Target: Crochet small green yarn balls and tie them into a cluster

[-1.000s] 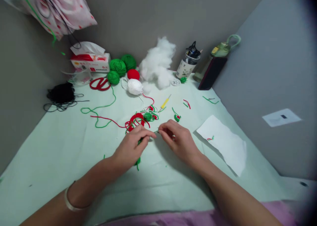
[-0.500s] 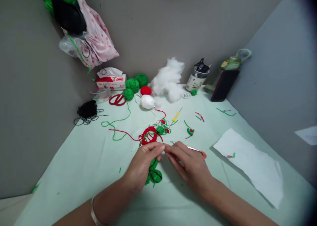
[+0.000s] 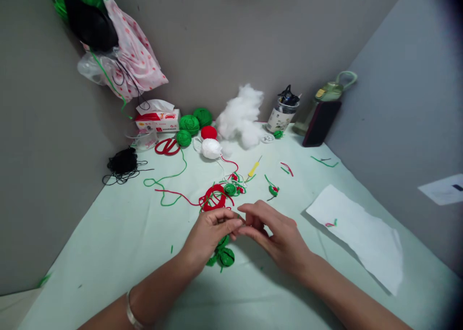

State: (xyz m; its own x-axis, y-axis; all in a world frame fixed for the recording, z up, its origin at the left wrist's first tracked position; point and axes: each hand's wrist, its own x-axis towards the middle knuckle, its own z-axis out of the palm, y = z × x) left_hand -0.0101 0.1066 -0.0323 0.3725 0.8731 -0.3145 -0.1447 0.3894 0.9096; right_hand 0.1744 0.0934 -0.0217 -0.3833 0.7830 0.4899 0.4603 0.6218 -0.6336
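Observation:
My left hand (image 3: pixel 210 233) is closed in a pinch on a green crocheted piece (image 3: pixel 224 255) that hangs below its fingers above the pale green table (image 3: pixel 108 243). My right hand (image 3: pixel 277 233) meets it fingertip to fingertip, also pinched; what it holds is hidden by the fingers. Just beyond both hands lies a tangle of red yarn (image 3: pixel 213 199) with small green and red crocheted bits (image 3: pixel 231 187).
Further back lie a yellow-handled hook (image 3: pixel 253 167), red scissors (image 3: pixel 167 146), green yarn balls (image 3: pixel 190 123), red and white balls, white stuffing (image 3: pixel 242 115), a tissue box (image 3: pixel 157 119), black yarn (image 3: pixel 123 162), a jar (image 3: pixel 284 113), a bottle and a dark phone. White paper (image 3: pixel 356 233) lies right.
The view rose after the first frame and now shows the hanging bag. The orange-tipped tool seen in my right hand half a second ago is hidden. Both hands stay together.

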